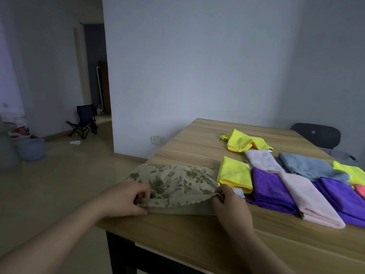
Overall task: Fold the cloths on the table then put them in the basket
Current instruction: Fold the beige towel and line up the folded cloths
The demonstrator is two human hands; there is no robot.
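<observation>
A floral cloth (173, 186) is pinched at its near corners by the left hand (126, 198) and right hand (230, 202); fingertips are partly hidden under fabric, and the table (197, 234) is cut off at right.

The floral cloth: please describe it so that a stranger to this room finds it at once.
On the wooden table, look at the left edge. There the left hand and the right hand pinch the near edge of the floral cloth. It alone is beige with green flowers; the yellow cloth beside it is plain.
</observation>
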